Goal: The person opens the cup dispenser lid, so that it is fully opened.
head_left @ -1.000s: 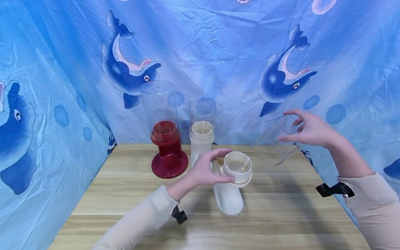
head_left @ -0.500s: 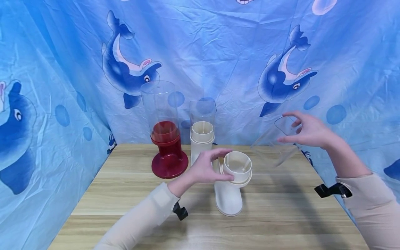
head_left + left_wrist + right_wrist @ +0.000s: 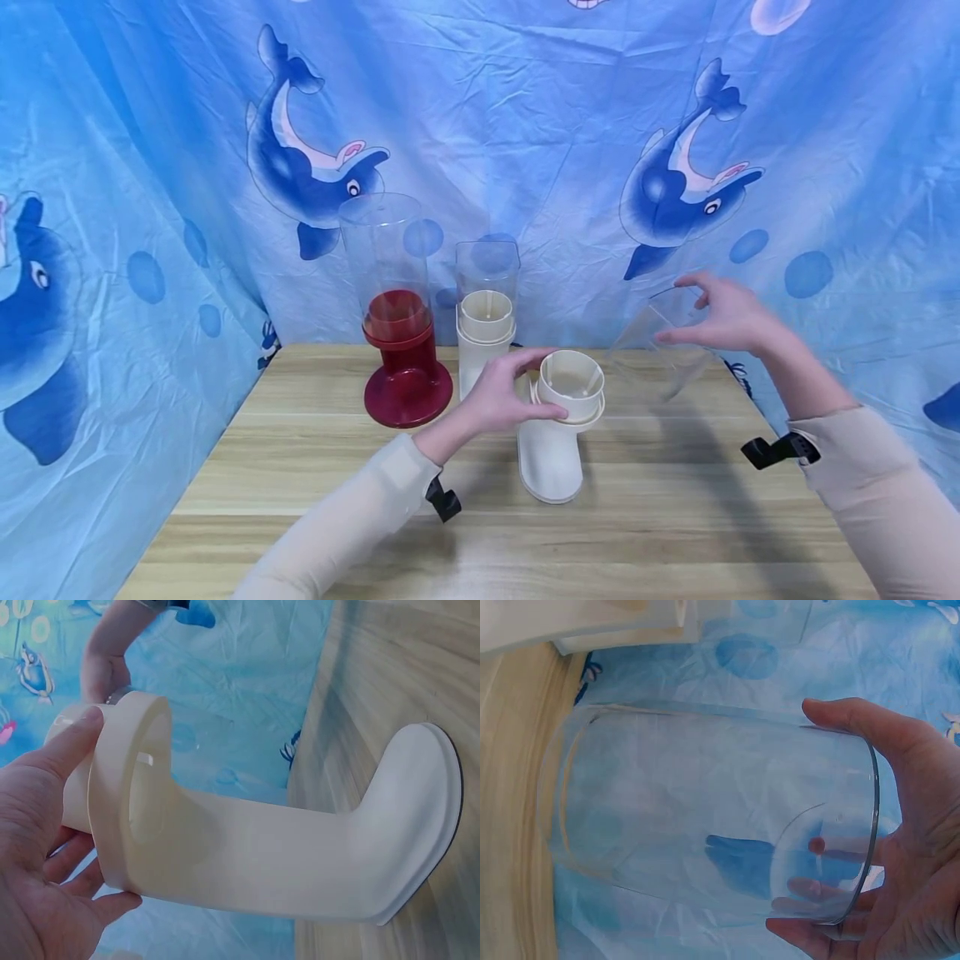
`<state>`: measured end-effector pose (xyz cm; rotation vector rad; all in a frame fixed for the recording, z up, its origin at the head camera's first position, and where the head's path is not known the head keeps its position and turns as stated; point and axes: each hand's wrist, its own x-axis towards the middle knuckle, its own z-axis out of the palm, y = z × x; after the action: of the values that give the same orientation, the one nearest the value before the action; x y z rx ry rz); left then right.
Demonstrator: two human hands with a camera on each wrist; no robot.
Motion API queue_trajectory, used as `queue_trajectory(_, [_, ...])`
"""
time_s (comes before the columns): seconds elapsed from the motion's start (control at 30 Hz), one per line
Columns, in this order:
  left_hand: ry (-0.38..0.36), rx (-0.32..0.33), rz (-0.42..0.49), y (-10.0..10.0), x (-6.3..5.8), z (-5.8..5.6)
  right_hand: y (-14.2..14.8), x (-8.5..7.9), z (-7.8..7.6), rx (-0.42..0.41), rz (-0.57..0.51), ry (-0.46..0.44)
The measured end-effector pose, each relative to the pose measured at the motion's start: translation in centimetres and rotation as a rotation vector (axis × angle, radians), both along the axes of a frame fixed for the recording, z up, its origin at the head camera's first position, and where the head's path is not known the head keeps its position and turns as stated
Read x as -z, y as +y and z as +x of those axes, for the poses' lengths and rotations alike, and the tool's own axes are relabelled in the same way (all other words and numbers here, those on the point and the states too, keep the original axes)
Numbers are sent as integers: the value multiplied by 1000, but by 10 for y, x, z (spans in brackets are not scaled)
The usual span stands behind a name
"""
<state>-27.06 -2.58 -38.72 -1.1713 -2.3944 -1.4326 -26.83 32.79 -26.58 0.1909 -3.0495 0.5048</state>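
My left hand (image 3: 504,398) grips the round cream collar (image 3: 572,387) at the top of a white stand, thumb and fingers on opposite sides. Below it, the stand's long flat foot (image 3: 420,817) meets or nearly meets the wooden table in the left wrist view. To the right, my right hand (image 3: 720,317) holds a clear tube (image 3: 682,802) by its rim, with the thumb on one side and the fingers on the other. The tube hangs tilted above the table, its far end towards the stand, apart from the collar.
Behind the left hand stands a second white stand (image 3: 483,358) with a clear tube on its cream collar. Left of it is a red stand (image 3: 407,392) with a taller clear tube (image 3: 384,250). A blue dolphin-print curtain (image 3: 525,125) encloses the wooden table (image 3: 300,467).
The held stand has shifted slightly away from me, its foot higher in the head view. My right hand has moved a little left and down with the clear tube.
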Motion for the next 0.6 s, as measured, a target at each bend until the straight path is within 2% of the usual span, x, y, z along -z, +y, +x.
queue_trajectory(0.17, [17,-4,11,4,2,-11,4,10,-8,21,3,-19])
queue_trajectory(0.37, [-8,-9,7,6,3,-18,7,24,-19,42,18,-20])
queue_trajectory(0.6, [-25,-14,22,12,5,-26,8,47,-33,109,35,-36])
